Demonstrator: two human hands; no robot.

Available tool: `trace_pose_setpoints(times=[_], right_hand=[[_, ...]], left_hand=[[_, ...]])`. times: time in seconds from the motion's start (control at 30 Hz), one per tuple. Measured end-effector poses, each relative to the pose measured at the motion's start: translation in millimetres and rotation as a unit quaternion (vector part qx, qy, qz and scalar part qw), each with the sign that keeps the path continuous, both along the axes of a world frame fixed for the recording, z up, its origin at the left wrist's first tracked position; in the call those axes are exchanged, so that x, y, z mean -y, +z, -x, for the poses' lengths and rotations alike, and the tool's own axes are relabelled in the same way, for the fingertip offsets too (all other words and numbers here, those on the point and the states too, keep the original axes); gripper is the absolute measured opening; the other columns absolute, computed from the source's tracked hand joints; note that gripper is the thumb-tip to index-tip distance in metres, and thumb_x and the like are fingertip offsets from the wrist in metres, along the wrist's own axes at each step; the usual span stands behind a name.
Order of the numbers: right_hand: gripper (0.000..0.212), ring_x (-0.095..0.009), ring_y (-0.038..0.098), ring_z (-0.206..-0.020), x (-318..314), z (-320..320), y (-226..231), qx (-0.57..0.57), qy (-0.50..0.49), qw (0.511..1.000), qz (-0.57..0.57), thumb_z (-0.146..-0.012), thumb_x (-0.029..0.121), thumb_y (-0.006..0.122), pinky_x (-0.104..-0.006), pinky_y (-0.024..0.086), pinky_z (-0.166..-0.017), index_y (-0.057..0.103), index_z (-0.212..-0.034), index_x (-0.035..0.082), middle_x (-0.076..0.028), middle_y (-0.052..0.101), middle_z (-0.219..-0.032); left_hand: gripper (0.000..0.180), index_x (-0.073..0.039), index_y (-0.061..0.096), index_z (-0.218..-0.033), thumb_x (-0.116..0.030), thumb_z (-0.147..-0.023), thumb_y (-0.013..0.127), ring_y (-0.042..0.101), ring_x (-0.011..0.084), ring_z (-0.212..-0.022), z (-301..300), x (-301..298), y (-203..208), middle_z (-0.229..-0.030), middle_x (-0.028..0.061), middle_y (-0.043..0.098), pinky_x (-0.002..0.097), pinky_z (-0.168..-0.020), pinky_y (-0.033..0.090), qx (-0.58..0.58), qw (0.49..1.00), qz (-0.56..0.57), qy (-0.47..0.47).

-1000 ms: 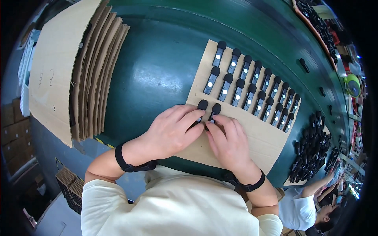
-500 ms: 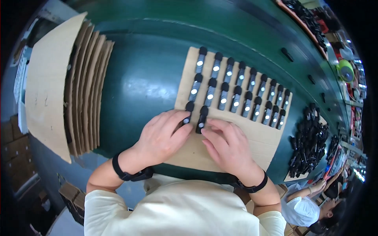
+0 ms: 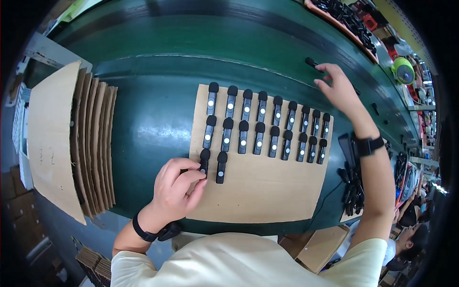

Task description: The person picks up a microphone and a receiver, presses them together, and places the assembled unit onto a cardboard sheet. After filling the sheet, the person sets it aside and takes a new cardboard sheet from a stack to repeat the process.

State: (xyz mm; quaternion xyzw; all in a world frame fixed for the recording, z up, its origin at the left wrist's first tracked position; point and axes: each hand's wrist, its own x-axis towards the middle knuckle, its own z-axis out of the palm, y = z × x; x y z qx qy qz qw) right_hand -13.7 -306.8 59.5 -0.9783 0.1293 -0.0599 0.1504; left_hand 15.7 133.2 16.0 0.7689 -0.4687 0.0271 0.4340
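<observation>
Two full rows of small black clip-on devices [image 3: 258,126], each with a foam-capped tip and a pale dot on its body, already lie side by side across the far half of a cardboard sheet [image 3: 267,191] on the green counter [image 3: 153,119]; each row looks to hold eight. A third row has only just begun at the sheet's left edge, with two devices in place, so by my judgement roughly two thirds of the sheet's width in that row, and the whole near strip, remain bare.

At the near left of the sheet the left hand [image 3: 177,186] is curled, its fingertips pinching or steadying the leftmost device of the third row [image 3: 204,160]. The right hand [image 3: 339,88] is stretched out past the sheet's far right corner, fingers spread and holding nothing, just short of a loose black device [image 3: 311,61] lying on the counter.

More loose black devices are heaped [image 3: 353,186] off the sheet's right edge, and a stack of spare cardboard sheets [image 3: 71,138] stands on the counter's left side
</observation>
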Motion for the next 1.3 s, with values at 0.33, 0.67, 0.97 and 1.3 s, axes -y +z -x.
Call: trace_pose_setpoints(times=[0.33, 0.67, 0.97, 1.3], right_hand=[[0.028, -0.029, 0.064, -0.084, 44, -42, -12, -0.133, -0.092, 0.986, 0.032, -0.087, 0.014, 0.069, -0.035, 0.051, -0.081, 0.064, -0.111, 0.001, -0.013, 0.068, -0.094], [0.022, -0.01, 0.061, -0.086, -142, 66, 48, 0.052, 0.06, 0.908, -0.412, -0.093, 0.001, 0.061, -0.0242, 0.05, -0.075, 0.067, -0.113, -0.002, -0.005, 0.065, -0.098], [0.027, -0.014, 0.063, -0.085, -216, 112, 14, 0.172, 0.007, 0.78, -0.601, -0.082, -0.001, 0.074, -0.0274, 0.049, -0.078, 0.069, -0.109, 0.001, -0.007, 0.068, -0.1], [0.034, -0.021, 0.06, -0.08, -203, 109, -19, 0.26, 0.158, 0.873, -0.38, -0.076, -0.002, 0.077, -0.0298, 0.046, -0.07, 0.065, -0.108, 0.0, -0.01, 0.065, -0.092]], left_hand=[[0.022, -0.004, 0.064, -0.088, 0.003, -0.069, 0.075, 0.062, 0.0293, -0.08, -1, 14, 10, -0.098, 0.0127, 0.06, 0.0362, -0.067, 0.051, -0.019, 0.999, 0.028, 0.011], [0.032, -0.001, 0.066, -0.104, 0.001, -0.073, 0.077, 0.065, 0.0294, -0.098, 0, 54, 56, -0.114, 0.0175, 0.064, 0.0398, -0.085, 0.053, -0.105, 0.99, 0.061, -0.068], [0.033, 0.002, 0.067, -0.106, -0.003, -0.075, 0.079, 0.07, 0.0307, -0.094, 10, 58, 42, -0.098, 0.0127, 0.073, 0.0457, -0.097, 0.05, -0.124, 0.978, 0.098, -0.138], [0.03, 0.003, 0.067, -0.106, -0.005, -0.079, 0.078, 0.069, 0.0289, -0.096, 17, 57, 31, -0.101, 0.0128, 0.072, 0.0468, -0.098, 0.05, -0.173, 0.972, 0.05, -0.151]])
